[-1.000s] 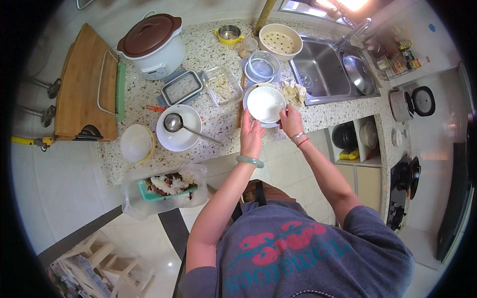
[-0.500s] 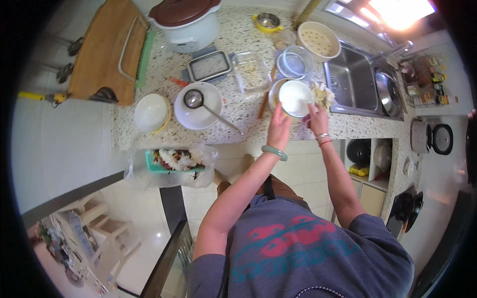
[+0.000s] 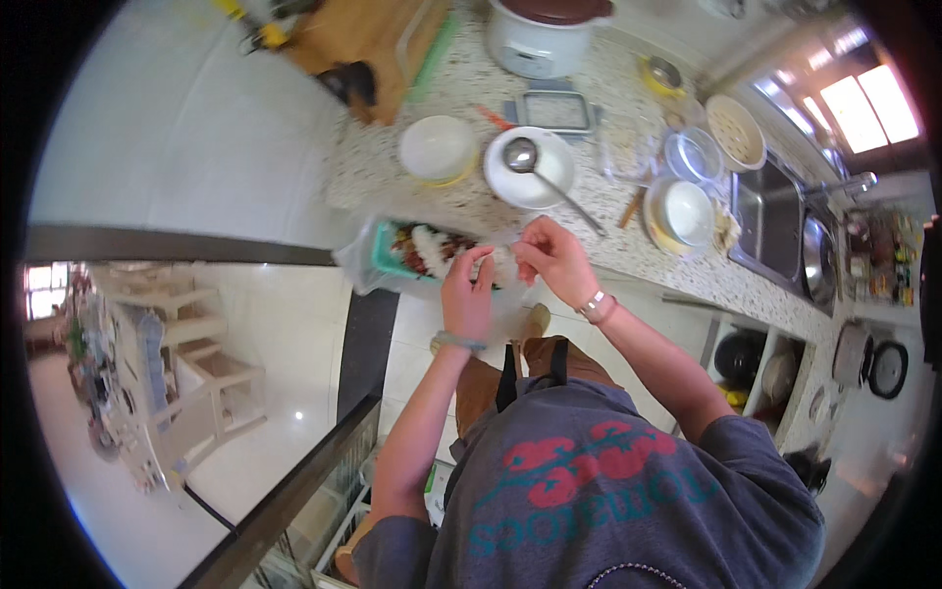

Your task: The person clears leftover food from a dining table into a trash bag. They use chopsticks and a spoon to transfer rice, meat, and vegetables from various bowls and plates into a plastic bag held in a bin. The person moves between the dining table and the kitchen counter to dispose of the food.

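A clear plastic bag [image 3: 355, 257] lines a green bin [image 3: 386, 250] hanging at the counter's front edge. Inside lie food scraps [image 3: 432, 245], white and dark reddish-brown. Over the bin's right part, my right hand [image 3: 555, 259] pinches the rim of the bag with thumb and fingertips. My left hand [image 3: 467, 299] hovers at the bin's near side, fingers curved and thumb apart, with nothing visible in it. The white bowl [image 3: 688, 213] rests inside a larger vessel beside the sink.
Behind the bin stand a white bowl with a ladle [image 3: 522, 155] and another pale bowl [image 3: 439, 148]. Farther back are a glass container [image 3: 554, 111] and a white cooker [image 3: 538, 51]. At right are clear bowls [image 3: 694, 154], a colander [image 3: 736, 131] and the sink [image 3: 768, 208].
Both hands have left the white bowl, which now sits by the sink, and moved left to the bin. My right hand has taken hold of the bag. The view has turned left.
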The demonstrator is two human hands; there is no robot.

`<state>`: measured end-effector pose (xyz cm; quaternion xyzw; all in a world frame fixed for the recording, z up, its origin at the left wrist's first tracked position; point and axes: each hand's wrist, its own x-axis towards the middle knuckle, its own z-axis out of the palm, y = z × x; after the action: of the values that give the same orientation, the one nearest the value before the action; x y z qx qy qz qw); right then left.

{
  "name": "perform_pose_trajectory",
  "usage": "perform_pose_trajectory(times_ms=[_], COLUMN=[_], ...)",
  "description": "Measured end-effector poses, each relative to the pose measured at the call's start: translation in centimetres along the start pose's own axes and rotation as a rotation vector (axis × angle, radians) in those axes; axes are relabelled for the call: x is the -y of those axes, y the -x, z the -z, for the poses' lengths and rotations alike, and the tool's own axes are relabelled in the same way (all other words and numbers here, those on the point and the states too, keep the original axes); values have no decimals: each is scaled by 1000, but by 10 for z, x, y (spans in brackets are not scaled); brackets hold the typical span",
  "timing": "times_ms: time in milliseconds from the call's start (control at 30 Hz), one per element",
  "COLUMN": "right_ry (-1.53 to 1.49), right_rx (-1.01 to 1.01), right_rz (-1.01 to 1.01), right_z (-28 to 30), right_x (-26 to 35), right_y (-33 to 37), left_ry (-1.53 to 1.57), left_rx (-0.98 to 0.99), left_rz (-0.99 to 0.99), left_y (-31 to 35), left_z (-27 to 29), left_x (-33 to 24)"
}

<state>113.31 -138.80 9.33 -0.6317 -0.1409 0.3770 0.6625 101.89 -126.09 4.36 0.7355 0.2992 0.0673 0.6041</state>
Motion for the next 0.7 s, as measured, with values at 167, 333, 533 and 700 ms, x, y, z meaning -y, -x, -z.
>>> perform_pose_trajectory(times_ms=[167,333,533,700], right_ry=[1173,569,-450,-503], right_rx=[40,-8,393,645], right_rz=[184,323,-240,-428], right_z=[-72,-184,-341,-451], right_x=[-97,-67,-61,-76], right_y=[-33,15,10,7], left_ry=[37,950,1179,1331], left_rx=[-204,-114,-426,-626], left_rz=[2,189,108,-12], left_y=[22,104,150,195], left_z=[81,191,287,363], left_x=[109,48,83,119])
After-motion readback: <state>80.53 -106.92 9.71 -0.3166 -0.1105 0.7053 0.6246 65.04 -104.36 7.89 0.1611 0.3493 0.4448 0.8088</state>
